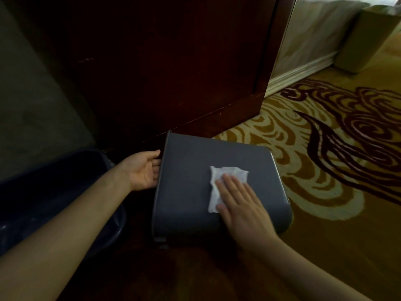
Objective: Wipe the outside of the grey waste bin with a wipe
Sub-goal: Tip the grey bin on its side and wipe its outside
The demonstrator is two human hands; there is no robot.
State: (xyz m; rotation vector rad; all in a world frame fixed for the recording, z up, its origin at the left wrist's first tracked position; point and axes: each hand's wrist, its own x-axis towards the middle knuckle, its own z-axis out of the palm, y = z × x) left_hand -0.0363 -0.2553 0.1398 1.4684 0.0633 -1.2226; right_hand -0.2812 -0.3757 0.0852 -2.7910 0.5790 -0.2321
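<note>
The grey waste bin lies on its side on the floor in the middle of the view, a broad flat face turned up. A white wipe is spread on that face, right of centre. My right hand rests flat on the wipe's near half, fingers together and pointing away from me, pressing it against the bin. My left hand is at the bin's left edge, palm turned toward it, fingertips touching the rim.
A dark blue bin liner or bag lies under my left forearm. Dark wooden furniture stands right behind the bin. Patterned yellow and maroon carpet stretches to the right, with a beige bin by the far wall.
</note>
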